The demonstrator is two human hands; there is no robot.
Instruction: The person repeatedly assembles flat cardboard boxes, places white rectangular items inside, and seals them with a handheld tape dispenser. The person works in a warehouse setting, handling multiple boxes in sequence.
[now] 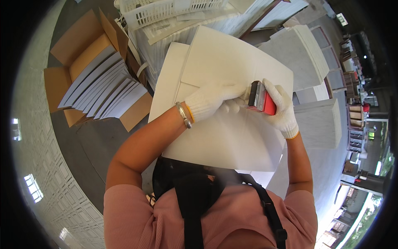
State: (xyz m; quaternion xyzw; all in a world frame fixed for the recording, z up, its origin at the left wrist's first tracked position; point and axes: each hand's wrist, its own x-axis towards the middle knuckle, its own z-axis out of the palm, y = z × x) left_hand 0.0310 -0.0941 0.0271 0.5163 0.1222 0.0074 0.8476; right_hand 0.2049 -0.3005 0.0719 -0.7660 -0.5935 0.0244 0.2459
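My right hand, in a white knit glove, is closed around a red and black tape dispenser with a toothed edge. My left hand, gloved the same way and with a metal bangle at the wrist, is at the dispenser's left side. Its fingers are bent together close to the toothed end. Whatever they pinch is too small or too clear to make out. Both hands are above large white sheets, which lie overlapping in front of my body. Another white panel spreads out beyond my hands.
An open cardboard box on the left holds several upright white sheets. A white plastic crate stands at the far side on wrapped stacks. Pale grey marbled panels are stacked on the right, with another stack nearer.
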